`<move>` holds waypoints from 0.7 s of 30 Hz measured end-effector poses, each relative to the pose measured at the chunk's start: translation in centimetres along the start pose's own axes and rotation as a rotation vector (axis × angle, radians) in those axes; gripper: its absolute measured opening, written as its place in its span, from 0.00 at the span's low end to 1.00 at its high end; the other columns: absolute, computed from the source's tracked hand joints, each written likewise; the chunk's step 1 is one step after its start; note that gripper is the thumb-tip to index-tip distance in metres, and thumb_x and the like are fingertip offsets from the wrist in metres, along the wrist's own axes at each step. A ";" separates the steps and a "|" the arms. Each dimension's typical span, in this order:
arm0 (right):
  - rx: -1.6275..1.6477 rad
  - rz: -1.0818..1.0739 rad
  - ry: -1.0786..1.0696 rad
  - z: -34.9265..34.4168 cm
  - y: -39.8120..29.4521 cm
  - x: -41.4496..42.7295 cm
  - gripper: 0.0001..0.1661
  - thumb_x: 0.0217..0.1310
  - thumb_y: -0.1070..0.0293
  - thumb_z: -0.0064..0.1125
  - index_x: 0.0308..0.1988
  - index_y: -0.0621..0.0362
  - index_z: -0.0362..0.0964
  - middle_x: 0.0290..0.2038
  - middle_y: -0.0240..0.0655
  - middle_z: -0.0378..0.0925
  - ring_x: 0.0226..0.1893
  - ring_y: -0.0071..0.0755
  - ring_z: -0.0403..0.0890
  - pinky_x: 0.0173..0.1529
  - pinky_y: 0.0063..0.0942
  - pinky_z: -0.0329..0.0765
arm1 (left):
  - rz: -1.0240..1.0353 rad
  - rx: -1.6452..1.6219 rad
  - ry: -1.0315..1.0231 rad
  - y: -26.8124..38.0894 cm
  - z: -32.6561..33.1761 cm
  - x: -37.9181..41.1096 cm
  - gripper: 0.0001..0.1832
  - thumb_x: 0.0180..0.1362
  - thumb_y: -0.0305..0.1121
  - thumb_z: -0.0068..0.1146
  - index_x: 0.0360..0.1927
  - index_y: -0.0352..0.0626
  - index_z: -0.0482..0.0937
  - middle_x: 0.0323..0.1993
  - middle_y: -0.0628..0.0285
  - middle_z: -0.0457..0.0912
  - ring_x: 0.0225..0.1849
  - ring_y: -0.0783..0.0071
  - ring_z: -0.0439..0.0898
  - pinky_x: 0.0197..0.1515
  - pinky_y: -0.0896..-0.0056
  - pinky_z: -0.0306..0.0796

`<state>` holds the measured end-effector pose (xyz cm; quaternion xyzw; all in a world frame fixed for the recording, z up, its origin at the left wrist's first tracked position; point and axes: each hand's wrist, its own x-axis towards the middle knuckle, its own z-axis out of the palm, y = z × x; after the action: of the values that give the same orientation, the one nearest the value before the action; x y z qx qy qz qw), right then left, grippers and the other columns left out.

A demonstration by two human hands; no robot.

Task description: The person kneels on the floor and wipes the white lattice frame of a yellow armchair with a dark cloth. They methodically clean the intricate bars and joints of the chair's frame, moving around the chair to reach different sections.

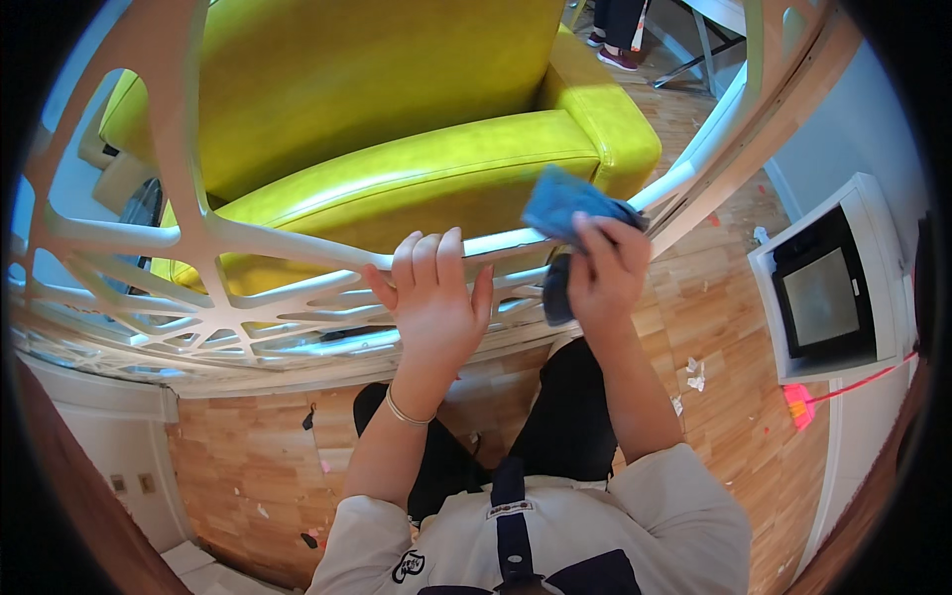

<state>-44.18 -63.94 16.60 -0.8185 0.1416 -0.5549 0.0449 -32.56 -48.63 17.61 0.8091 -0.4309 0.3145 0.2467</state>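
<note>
My left hand rests with its fingers over a bar of the white openwork lattice partition, and it holds no separate object. To its right, my right hand grips a blue cloth, slightly blurred, against the edge of the same partition. A darker part of cloth hangs below, beside my right palm. Just behind the lattice stands a yellow-green leather-like sofa. My right palm and the fingers' undersides are hidden.
At the right, a white cabinet with a dark-framed door stands by a pink broom. Paper scraps and a black hook-like piece lie on the wood-look floor. Beyond the sofa, another person's legs show near a metal-legged table.
</note>
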 end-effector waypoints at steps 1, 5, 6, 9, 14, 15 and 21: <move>-0.029 0.052 0.093 0.4 0.4 -0.8 0.25 0.43 0.84 0.60 0.46 0.57 0.75 0.39 0.40 0.72 0.42 0.46 0.73 0.47 0.38 0.70 | 0.005 0.003 -0.015 0.2 0.0 0.0 0.23 0.54 0.41 0.60 0.53 0.46 0.72 0.47 0.64 0.74 0.57 0.63 0.70 0.69 0.38 0.27; 0.073 0.332 0.357 3.7 -0.8 -3.8 0.11 0.47 0.82 0.61 0.34 0.62 0.70 0.38 0.47 0.70 0.38 0.51 0.72 0.46 0.39 0.71 | 0.046 0.052 -0.041 0.3 0.1 0.1 0.23 0.54 0.37 0.58 0.55 0.46 0.71 0.48 0.63 0.74 0.57 0.63 0.70 0.70 0.41 0.28; 0.070 0.320 0.336 4.5 -1.8 -4.0 0.12 0.46 0.82 0.62 0.34 0.62 0.70 0.38 0.47 0.71 0.38 0.52 0.73 0.44 0.40 0.72 | 0.056 0.065 -0.044 0.2 0.0 -0.1 0.24 0.54 0.36 0.58 0.55 0.47 0.71 0.48 0.63 0.74 0.57 0.63 0.71 0.70 0.42 0.28; 0.225 0.295 0.250 6.6 -6.9 -3.6 0.15 0.44 0.79 0.65 0.36 0.58 0.73 0.38 0.45 0.74 0.41 0.51 0.74 0.47 0.42 0.71 | 0.125 0.044 -0.165 -1.7 -1.9 0.5 0.25 0.54 0.34 0.57 0.58 0.47 0.71 0.52 0.64 0.75 0.58 0.66 0.71 0.71 0.46 0.32; 0.389 -0.006 0.063 7.5 -7.0 -3.4 0.15 0.40 0.78 0.67 0.35 0.58 0.77 0.44 0.49 0.76 0.41 0.56 0.76 0.49 0.46 0.74 | 0.168 0.094 -0.153 -3.7 -3.7 0.9 0.21 0.56 0.38 0.57 0.54 0.49 0.76 0.56 0.65 0.76 0.65 0.62 0.67 0.70 0.44 0.35; 0.280 0.017 0.092 7.0 -5.9 -3.9 0.16 0.39 0.77 0.67 0.35 0.58 0.77 0.43 0.49 0.76 0.41 0.57 0.76 0.48 0.47 0.73 | 0.173 0.159 -0.121 -3.6 -4.2 1.1 0.20 0.56 0.39 0.57 0.52 0.49 0.77 0.54 0.66 0.77 0.65 0.63 0.67 0.69 0.42 0.34; 0.172 0.566 0.459 4.1 -2.2 -2.3 0.11 0.52 0.77 0.62 0.37 0.61 0.70 0.48 0.48 0.64 0.47 0.48 0.69 0.51 0.38 0.67 | 0.146 0.210 -0.064 -4.3 -3.6 0.6 0.15 0.56 0.43 0.58 0.43 0.49 0.79 0.42 0.67 0.78 0.64 0.63 0.66 0.68 0.37 0.32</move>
<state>-40.80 -61.57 13.47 -0.5945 0.3215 -0.6994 0.2324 -29.69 -44.33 19.97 0.8065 -0.4610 0.3490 0.1233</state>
